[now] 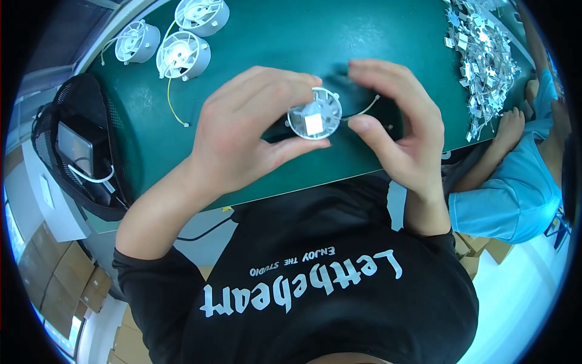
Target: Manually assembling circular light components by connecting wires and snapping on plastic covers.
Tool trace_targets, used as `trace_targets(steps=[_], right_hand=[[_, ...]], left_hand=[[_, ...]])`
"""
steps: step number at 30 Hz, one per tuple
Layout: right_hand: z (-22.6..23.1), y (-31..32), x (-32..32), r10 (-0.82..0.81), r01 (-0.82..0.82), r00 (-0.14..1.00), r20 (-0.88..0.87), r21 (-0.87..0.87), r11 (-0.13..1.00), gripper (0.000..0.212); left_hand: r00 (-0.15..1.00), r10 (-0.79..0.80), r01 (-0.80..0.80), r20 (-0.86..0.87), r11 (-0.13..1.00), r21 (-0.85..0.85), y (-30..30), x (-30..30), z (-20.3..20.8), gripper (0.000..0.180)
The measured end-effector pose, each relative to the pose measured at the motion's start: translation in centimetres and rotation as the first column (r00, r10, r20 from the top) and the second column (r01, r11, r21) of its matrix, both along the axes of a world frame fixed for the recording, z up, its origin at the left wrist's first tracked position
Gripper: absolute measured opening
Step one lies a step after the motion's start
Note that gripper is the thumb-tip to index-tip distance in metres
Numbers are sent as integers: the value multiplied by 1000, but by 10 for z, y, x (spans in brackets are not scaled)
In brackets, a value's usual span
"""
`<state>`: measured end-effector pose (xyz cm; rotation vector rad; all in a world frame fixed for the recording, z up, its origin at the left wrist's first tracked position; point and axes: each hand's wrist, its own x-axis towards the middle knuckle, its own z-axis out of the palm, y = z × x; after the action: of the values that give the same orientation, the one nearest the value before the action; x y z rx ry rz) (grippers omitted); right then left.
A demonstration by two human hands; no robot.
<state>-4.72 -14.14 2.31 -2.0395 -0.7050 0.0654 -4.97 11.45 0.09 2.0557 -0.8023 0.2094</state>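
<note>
Left hand (245,124) had fan (316,112) in its grip; right hand (407,124) gaped, empty, near the wire (367,107).

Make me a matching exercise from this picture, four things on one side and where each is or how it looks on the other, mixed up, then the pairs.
Things
1. left hand
2. right hand
3. black mesh bag
4. heap of small pale parts

Places and states
A. on the right side of the green table
B. gripping a round white part by its rim
C. at the table's left edge
D. thumb and fingers apart

Pairs: 1-B, 2-D, 3-C, 4-A
</note>
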Motion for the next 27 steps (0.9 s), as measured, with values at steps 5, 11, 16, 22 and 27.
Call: trace_targets(steps=[5, 11, 16, 22, 27], right_hand=[[-6, 12, 2, 147, 74, 871, -468, 422, 904, 60], [-4, 20, 6, 169, 180, 837, -520, 555, 812, 57], [3, 18, 8, 86, 218, 845, -528, 486, 846, 49], [17, 20, 20, 65, 185, 796, -602, 343, 921, 44], [31, 31, 77, 136, 250, 746, -652, 463, 850, 39]], left_hand=[[980, -3, 43, 197, 979, -201, -7, 1, -9, 55], [722, -170, -279, -671, 816, -507, -5, -8, 12, 62], [604, -204, -279, -770, 851, -445, -5, 3, 17, 57], [599, -316, -256, -736, 796, -549, -3, -3, 13, 57], [916, 146, -233, -374, 952, -200, 18, 13, 33, 51]])
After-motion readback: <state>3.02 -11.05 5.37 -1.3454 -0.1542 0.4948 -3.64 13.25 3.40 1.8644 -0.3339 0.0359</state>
